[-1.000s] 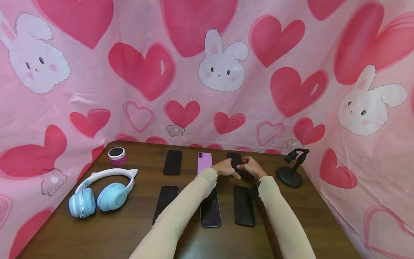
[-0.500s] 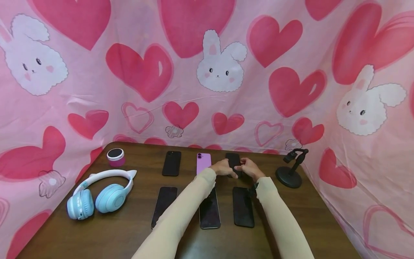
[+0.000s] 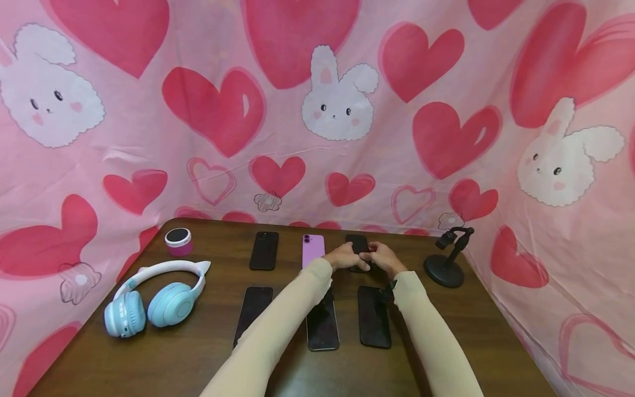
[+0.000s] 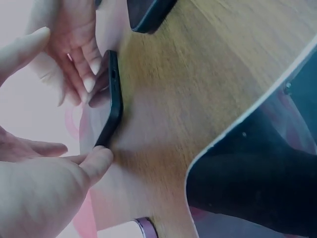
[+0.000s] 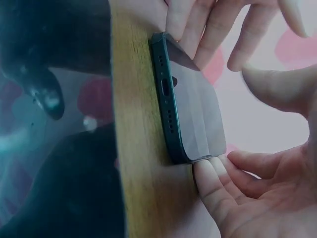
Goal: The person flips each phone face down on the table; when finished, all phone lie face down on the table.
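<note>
A black phone (image 3: 356, 242) lies flat in the back row, its glossy face up in the right wrist view. My left hand (image 3: 345, 257) is at its left side; in the left wrist view a fingertip (image 4: 101, 154) touches the phone's edge near a corner. From the other side my right hand (image 3: 386, 258) touches the long edge with its fingertips (image 5: 208, 173), the thumb standing apart above the screen. Left of my left hand a purple phone (image 3: 313, 248) lies back up, partly covered by the sleeve.
Another black phone (image 3: 264, 251) lies at the back left. Three dark phones lie in front, including a middle one (image 3: 322, 325) and a right one (image 3: 374, 317). Blue headphones (image 3: 171, 303) and a pink speaker (image 3: 179, 241) stand left; a black stand (image 3: 444, 270) is at right.
My right hand has shifted slightly left, bringing its fingers to the phone's edge. My two hands are a little closer together. The other phones stay where they were.
</note>
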### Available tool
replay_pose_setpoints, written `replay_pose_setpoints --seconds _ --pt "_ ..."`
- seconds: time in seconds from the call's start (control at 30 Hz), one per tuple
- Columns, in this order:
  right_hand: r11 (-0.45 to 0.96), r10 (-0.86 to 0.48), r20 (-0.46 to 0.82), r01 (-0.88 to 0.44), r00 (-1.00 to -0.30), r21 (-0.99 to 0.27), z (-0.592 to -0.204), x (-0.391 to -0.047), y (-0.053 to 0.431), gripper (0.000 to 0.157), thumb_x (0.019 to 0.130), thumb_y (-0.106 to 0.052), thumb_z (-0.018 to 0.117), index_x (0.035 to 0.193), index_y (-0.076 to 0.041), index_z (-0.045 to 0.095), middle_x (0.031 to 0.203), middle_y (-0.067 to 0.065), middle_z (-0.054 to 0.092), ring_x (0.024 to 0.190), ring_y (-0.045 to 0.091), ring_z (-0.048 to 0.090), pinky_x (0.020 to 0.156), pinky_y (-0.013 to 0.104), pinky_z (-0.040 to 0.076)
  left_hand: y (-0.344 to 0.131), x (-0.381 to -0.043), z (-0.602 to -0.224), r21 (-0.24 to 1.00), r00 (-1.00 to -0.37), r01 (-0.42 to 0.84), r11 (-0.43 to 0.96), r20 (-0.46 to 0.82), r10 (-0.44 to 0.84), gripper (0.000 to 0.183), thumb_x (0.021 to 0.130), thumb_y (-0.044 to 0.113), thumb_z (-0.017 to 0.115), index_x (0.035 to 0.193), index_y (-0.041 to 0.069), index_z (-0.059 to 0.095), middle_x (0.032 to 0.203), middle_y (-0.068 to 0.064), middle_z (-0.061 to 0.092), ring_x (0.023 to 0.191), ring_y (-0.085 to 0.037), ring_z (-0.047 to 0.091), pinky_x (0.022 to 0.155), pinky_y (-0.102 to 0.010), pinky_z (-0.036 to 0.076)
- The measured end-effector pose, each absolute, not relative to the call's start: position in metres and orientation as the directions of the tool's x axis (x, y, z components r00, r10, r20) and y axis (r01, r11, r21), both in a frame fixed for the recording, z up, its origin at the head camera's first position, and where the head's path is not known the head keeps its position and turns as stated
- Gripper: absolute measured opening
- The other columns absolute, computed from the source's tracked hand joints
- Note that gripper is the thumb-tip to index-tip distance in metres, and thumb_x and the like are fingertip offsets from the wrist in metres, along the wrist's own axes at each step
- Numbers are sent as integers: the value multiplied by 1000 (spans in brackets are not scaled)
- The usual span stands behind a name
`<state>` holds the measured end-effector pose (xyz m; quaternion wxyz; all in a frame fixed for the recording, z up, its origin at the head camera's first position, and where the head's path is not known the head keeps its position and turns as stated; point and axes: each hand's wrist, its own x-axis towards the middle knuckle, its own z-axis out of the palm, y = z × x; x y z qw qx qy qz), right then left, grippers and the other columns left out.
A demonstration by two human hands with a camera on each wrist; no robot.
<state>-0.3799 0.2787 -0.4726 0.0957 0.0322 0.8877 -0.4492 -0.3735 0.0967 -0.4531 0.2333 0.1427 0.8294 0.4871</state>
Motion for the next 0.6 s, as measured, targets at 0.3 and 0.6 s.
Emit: replay_pose_setpoints --seconds 0.3,0.6 --pt "541 -23 -207 162 -978 -825 -471 -380 276 72 101 -48 54 151 3 42 153 24 49 127 37 59 113 52 44 94 -376 -446 932 -884 -34 361 -196 424 109 80 35 81 162 5 16 168 -16 24 154 -36 28 124 -54 30" --pt "478 22 -199 185 -980 -859 -466 -378 266 44 102 -45 51 109 -6 69 100 5 63 91 18 59 84 31 54 98 -374 -443 987 -917 -60 152 -115 383 96 85 31 79 160 3 25 159 -20 41 147 -36 41 122 -53 33"
